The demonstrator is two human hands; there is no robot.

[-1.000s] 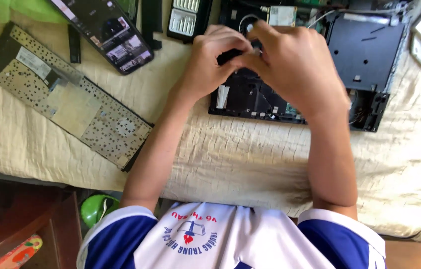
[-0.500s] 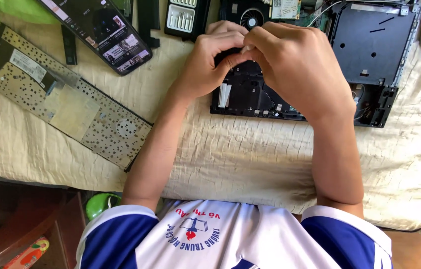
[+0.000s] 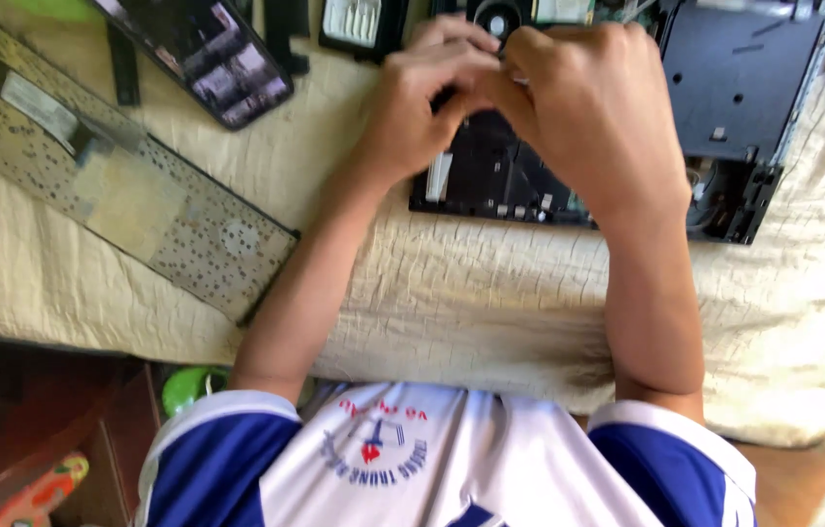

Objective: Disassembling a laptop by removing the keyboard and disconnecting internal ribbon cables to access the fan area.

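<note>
An opened black laptop base [image 3: 725, 98] lies on a cream cloth [image 3: 491, 312] at the far side of the table, with its fan and board showing. My left hand [image 3: 427, 112] and my right hand [image 3: 593, 122] meet above its left half. The fingertips of both hands are pinched together near the fan. Whatever sits between them is hidden by my fingers. My forearms reach out from my white and blue shirt at the bottom of the view.
A keyboard backing plate [image 3: 120, 185] lies at an angle on the left. A dark phone [image 3: 207, 54] rests above it, beside a black strip [image 3: 123, 63] and a black part with a white label [image 3: 364, 24]. A green object [image 3: 188, 385] sits below the table edge.
My hands stay pinched together over the laptop, with only small finger shifts. The view has tilted slightly, so everything sits a little higher in the frame.
</note>
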